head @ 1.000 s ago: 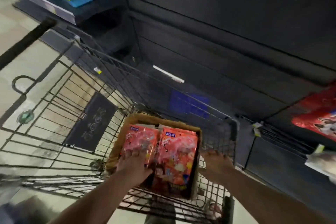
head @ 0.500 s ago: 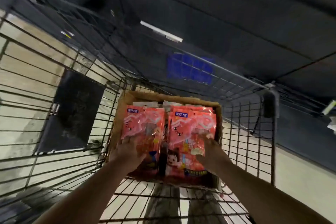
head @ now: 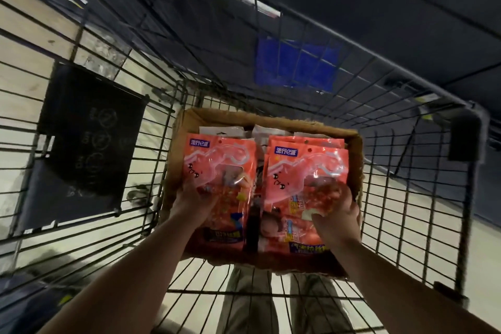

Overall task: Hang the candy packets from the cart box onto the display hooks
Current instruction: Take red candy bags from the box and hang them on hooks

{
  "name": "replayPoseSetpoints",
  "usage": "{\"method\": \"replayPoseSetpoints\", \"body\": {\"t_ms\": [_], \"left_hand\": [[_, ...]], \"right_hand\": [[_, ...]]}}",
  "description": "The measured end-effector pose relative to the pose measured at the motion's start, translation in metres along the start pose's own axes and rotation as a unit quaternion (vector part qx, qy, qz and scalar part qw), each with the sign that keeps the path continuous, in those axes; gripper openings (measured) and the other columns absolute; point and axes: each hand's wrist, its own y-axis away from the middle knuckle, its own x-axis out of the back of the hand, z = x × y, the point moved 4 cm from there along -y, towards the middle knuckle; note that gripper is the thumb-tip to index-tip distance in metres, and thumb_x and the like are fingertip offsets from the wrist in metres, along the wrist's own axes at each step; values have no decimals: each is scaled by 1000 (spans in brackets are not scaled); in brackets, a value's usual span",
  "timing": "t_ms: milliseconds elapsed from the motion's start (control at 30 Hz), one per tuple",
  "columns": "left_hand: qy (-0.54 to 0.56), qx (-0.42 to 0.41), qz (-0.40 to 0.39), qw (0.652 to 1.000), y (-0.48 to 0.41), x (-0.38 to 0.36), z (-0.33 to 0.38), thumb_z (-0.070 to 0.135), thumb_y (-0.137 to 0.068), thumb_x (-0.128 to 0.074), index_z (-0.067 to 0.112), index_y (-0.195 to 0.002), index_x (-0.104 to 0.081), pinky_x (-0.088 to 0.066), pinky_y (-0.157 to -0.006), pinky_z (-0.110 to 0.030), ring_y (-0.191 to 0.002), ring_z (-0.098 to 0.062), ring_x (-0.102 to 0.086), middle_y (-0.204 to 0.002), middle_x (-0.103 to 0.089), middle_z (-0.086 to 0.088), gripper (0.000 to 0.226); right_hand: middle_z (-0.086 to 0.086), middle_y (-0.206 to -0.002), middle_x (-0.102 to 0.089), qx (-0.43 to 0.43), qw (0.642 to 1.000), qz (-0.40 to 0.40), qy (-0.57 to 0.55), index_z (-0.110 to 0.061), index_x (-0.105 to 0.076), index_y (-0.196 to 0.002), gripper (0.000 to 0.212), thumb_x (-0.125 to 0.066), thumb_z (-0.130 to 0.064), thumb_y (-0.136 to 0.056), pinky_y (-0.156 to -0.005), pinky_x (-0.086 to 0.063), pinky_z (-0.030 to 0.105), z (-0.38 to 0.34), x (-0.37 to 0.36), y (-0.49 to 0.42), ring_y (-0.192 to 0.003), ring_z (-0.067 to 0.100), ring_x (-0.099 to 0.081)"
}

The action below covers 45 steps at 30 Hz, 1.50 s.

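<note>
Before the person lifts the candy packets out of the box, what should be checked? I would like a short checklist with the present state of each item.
1. Left hand on the left packet: ok, but whether the grip is closed, cannot tell.
2. Right hand grips the right packet: ok, fingers curl onto it.
3. Each hand takes one packet, not the whole stack: cannot tell.
4. Hang hole shows at the right packet's top: ok.
5. Cardboard box rests inside the cart: ok.
6. Display hooks free: cannot tell, not in view.

On the candy packets (head: 221, 171), blue corner labels (head: 199, 143) begin 流行; the rest is unclear.
</note>
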Motion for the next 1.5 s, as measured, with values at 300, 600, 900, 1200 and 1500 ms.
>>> {"method": "replayPoseSetpoints", "body": {"t_ms": [300,600,900,1200,1500], "left_hand": [[-5,60,13,998,-16,-5,-2,34,-83,-69,17,-153,-17,-40,-103,-45,-126,-45,-46,-144,-38,-26,89],[29,61,50,996,-12,-3,-6,34,-72,-77,12,-133,-50,-47,-94,-42,-114,-39,-57,-124,-61,-20,70],[242,38,-39,969,10,1,-5,24,-59,-82,16,-90,-74,-57,-83,-46,-82,-33,-70,-84,-74,-12,33],[334,-22,-8,942,66,28,26,21,-72,-80,19,-85,-72,-47,-61,-24,-70,-23,-68,-79,-73,-6,16],[373,-75,-43,924,126,67,54,47,-56,-84,20,-93,-74,-52,-89,-54,-87,-34,-69,-90,-76,-9,48]], "right_hand": [[1,-102,-54,-3,997,1,-76,-16,-29,-136,66,-69,-21,-84,-62,-39,24,7,-5,1,-82,16,-47],[6,-97,-58,9,994,7,-111,-9,-55,-113,27,-62,-19,-90,-56,-40,22,14,-1,-11,-83,22,-54],[-1,-93,-70,-4,975,-93,-203,-24,-64,-105,14,-60,-28,-92,-78,-55,35,11,-7,-3,-86,19,-67],[2,-77,-66,35,964,-60,-257,-16,-64,-90,14,-56,-27,-95,-57,-52,26,-4,45,20,-67,17,-62],[2,-70,-61,57,927,-53,-366,-13,-60,-88,17,-52,-24,-97,-35,-42,14,-8,107,67,-48,7,-61]]}}
